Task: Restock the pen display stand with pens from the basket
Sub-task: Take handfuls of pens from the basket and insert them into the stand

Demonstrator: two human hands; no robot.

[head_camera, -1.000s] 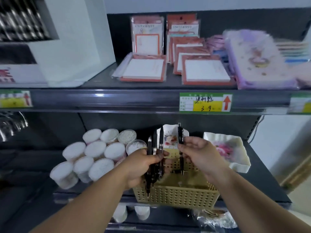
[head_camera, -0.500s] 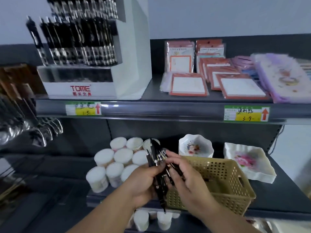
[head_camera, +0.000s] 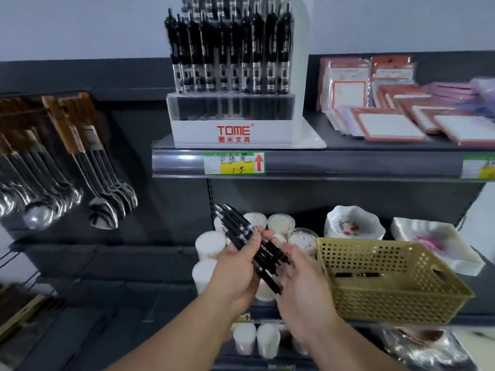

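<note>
The white pen display stand [head_camera: 235,131] sits on the upper shelf, with several black pens standing upright in its clear rows. My left hand [head_camera: 235,274] grips a bunch of black pens [head_camera: 241,231] slanted up to the left, in front of the lower shelf. My right hand [head_camera: 302,285] is under the lower ends of that bunch, fingers spread and touching them. The tan perforated basket [head_camera: 388,303] stands on the lower shelf to the right of my hands, and one black pen [head_camera: 357,275] lies on its floor.
White cylindrical tubs [head_camera: 210,245] stand behind my hands. Two patterned dishes [head_camera: 353,223] sit behind the basket. Red-bordered notepads [head_camera: 388,127] lie right of the stand. Steel spoons [head_camera: 101,210] hang on the left wall. A price tag [head_camera: 234,163] marks the shelf edge.
The view has swung left and up, so the stand now sits in the middle. My right hand moved its pen into the left hand's bunch, which now tilts up to the left.
</note>
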